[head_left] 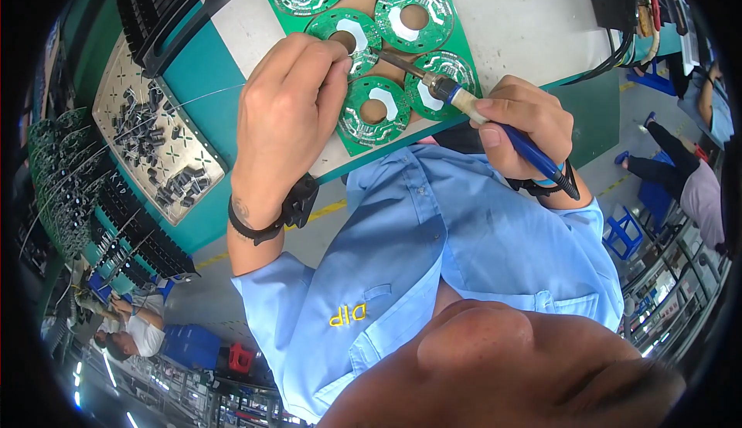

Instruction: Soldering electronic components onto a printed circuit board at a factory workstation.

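Note:
A green circuit board panel (463, 40) with several round, ring-shaped boards lies on the white work surface. In my right hand (533, 125) is a soldering iron (468, 106) with a blue handle, slanting down to the left. Its metal tip meets the edge of the middle-left ring board (363, 26). My left hand (290, 103) is over that board's left side, thumb and fingers pinched together. A thin solder wire (207, 94) trails from this hand toward the left; its end at the fingertips is hidden.
On the left, a perforated metal tray (114, 73) holds many small black cylindrical parts. Behind it stands a black slotted rack (154, 15); more boards (66, 185) stand at far left. Black cables (614, 53) hang at the right. Other people sit in the background on both sides.

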Available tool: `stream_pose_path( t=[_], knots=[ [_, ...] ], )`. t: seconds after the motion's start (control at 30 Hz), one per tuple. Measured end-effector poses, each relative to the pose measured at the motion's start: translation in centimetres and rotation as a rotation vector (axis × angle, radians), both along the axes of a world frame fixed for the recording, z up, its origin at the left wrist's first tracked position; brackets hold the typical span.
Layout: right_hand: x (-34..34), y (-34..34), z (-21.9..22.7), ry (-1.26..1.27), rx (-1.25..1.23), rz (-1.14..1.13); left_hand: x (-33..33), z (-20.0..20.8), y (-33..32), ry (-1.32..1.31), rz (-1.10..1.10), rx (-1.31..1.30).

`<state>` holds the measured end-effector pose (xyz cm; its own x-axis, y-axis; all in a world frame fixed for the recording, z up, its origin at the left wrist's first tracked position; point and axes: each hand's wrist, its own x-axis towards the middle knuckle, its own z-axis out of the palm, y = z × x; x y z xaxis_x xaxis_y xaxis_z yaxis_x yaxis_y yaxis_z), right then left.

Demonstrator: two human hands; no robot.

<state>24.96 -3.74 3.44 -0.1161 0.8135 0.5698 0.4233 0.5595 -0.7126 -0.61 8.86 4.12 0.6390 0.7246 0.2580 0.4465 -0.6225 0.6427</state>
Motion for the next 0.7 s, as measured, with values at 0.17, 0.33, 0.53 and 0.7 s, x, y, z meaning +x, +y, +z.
stream_pose_path(
  t=[0.17,0.33,0.53,0.7],
  knots=[
    [0.1,0.1,0.2,-0.033,0.002,0.005,-0.1,0.2,-0.1,0.003,0.021,-0.010],
    [1.2,-0.7,1.0,-0.014,-0.010,0.002,-0.1,0.3,0.3,0.008,0.036,0.027],
    [3.9,-1.4,0.7,0.012,0.051,-0.124,-0.5,0.8,1.2,0.033,-0.009,0.226],
    [5.6,0.4,-0.6,-0.077,0.045,-0.545,0.1,2.4,0.6,0.057,0.071,0.061]
  ],
)
